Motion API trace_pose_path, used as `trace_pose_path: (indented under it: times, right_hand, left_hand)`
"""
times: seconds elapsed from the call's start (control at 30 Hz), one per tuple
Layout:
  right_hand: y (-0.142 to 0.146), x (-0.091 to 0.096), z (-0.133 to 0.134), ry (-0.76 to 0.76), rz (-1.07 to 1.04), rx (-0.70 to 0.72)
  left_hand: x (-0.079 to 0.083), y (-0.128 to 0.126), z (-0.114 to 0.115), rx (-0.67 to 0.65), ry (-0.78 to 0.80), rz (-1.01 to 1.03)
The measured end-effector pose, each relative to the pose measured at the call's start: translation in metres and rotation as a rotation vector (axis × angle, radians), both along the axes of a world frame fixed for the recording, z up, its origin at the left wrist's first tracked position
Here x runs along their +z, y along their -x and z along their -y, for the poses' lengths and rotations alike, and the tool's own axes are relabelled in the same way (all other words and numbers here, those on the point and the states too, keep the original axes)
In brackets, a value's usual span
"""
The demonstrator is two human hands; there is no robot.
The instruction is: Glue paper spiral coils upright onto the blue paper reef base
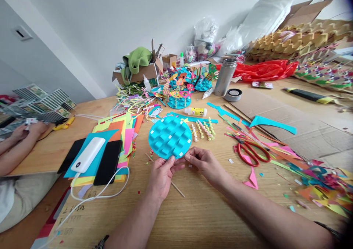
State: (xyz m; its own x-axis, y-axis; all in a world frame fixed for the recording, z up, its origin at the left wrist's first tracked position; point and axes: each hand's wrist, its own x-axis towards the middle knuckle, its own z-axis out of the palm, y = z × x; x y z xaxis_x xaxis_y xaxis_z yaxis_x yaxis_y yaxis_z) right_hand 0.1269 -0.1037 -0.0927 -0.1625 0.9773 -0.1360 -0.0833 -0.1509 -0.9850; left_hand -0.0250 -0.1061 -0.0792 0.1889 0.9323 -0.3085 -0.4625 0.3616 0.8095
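Observation:
A round blue paper disc [170, 146] with woven, raised folds and several small white squares on it is held up over the table. My left hand [163, 175] pinches its lower edge, thumb on top. At the lower right rim, the fingers of my right hand [202, 162] are closed on the edge. Just behind the disc lie several beaded-looking pale twisted strips [205, 129] and a yellow-labelled glue bottle [196, 111]. Beyond them stand finished-looking blue bases with paper fish [180, 93].
Red-handled scissors [252, 151] and paper scraps lie to the right. A stack of coloured paper [122, 131] carries a white power bank [89, 154] and a black phone [109, 162]. A metal flask [225, 77] stands behind. Another person's hands [30, 129] work at far left.

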Motion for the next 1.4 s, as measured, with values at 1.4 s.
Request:
trace_pose_path:
  times: [1.4]
  right_hand:
    - [0.000, 0.008, -0.003, 0.182, -0.202, -0.004]
  left_hand:
    - [0.002, 0.000, 0.001, 0.008, 0.023, 0.020]
